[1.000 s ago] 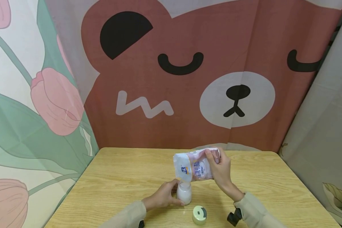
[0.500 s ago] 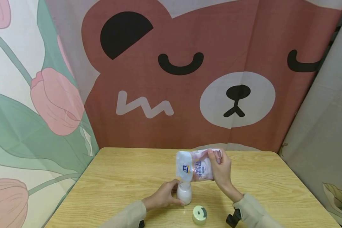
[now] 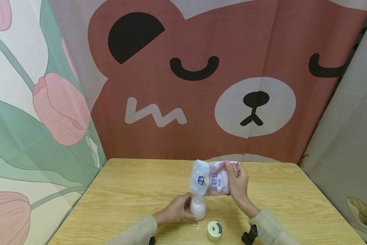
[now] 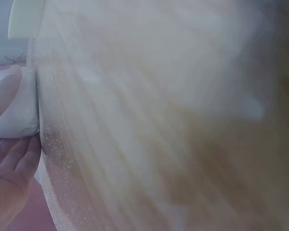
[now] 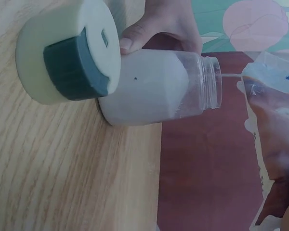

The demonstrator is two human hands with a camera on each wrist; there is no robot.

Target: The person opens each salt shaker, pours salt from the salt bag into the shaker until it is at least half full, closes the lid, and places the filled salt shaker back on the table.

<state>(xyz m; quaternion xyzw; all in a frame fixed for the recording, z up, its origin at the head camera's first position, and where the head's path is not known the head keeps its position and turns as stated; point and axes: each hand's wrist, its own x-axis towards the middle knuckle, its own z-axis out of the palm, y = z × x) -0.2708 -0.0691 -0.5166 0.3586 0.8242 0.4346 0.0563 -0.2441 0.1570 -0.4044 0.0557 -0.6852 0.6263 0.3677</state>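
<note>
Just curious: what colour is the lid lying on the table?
Pale cream lid with a dark green flap, clearest in the right wrist view.

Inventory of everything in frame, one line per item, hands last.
jar: 1, clear, white powder inside, open mouth, upright on the table near the front edge
pouch: 1, white and pink with a blue logo, tilted above the jar, a thin white stream runs from it to the jar mouth in the right wrist view
lid: 1, pale green with a dark green flap, lies on the table right of and in front of the jar
table: 1, light wood grain, under all of it
backdrop: 1, brown bear face, behind the table
tulip cloth: 1, pink and green, at the left
grey cloth: 1, at the right
left hand: 1, grips the jar
right hand: 1, holds the pouch
</note>
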